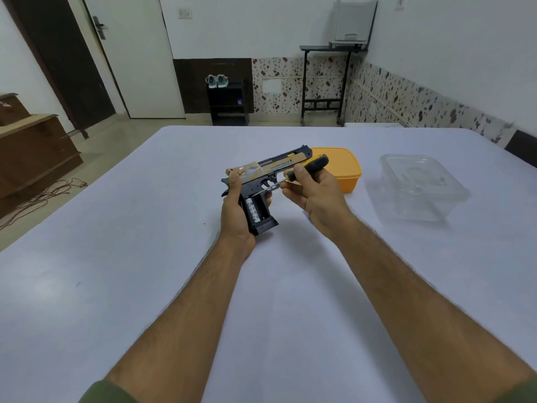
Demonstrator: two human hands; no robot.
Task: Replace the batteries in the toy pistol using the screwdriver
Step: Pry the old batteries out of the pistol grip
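So the left hand point(236, 216) has its fingers curled round the grip of the toy pistol point(263, 181), held up off the white table point(116, 257), barrel pointing to about 2 o'clock. Battery bay in the grip is open, batteries point(253, 210) showing. Right hand point(312, 189) pinches the screwdriver point(302, 173), shaft angled toward 8 o'clock, tip right at the grip. Orange lid point(347, 173) sits just behind.

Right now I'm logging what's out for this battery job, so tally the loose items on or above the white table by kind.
Toy pistol: 1
Screwdriver: 1
Containers: 2, an orange lid and a clear tub
Total: 4
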